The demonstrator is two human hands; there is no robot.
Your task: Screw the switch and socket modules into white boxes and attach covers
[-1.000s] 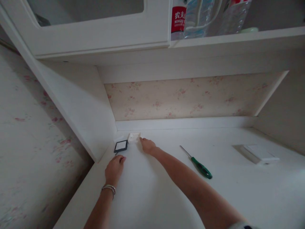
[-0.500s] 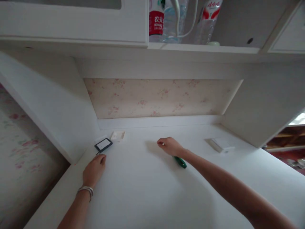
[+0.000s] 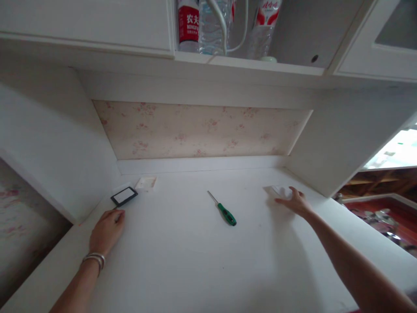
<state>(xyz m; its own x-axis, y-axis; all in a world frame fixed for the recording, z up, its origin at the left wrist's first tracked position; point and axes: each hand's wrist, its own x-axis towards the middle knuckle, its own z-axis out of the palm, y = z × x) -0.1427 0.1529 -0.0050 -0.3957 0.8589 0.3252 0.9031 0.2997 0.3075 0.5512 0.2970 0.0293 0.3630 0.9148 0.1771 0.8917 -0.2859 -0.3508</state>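
My right hand (image 3: 295,202) reaches over a white box (image 3: 280,190) at the right of the white tabletop. Its thumb and fingers are spread around the near and far sides of the box; whether they press on it cannot be made out. At the left, my left hand (image 3: 106,230) rests curled on the tabletop, and what its fingers hold, if anything, is hidden. Just beyond it lies a flat black-framed piece with a pale centre (image 3: 124,196). Beside that is a small square white piece (image 3: 146,183). A screwdriver (image 3: 226,214) with a green handle lies mid-table, its shaft towards the back.
Above hangs a white cabinet (image 3: 97,41) whose open shelf holds plastic bottles (image 3: 265,26) and a white cable (image 3: 221,21). White side panels (image 3: 339,130) close off the tabletop (image 3: 182,261) left and right. Floral wallpaper (image 3: 202,130) shows at the back.
My right hand has moved right from mid-table to the white box, and its fingers have spread. The screwdriver, partly covered before, now shows whole. The view has shifted to the right.
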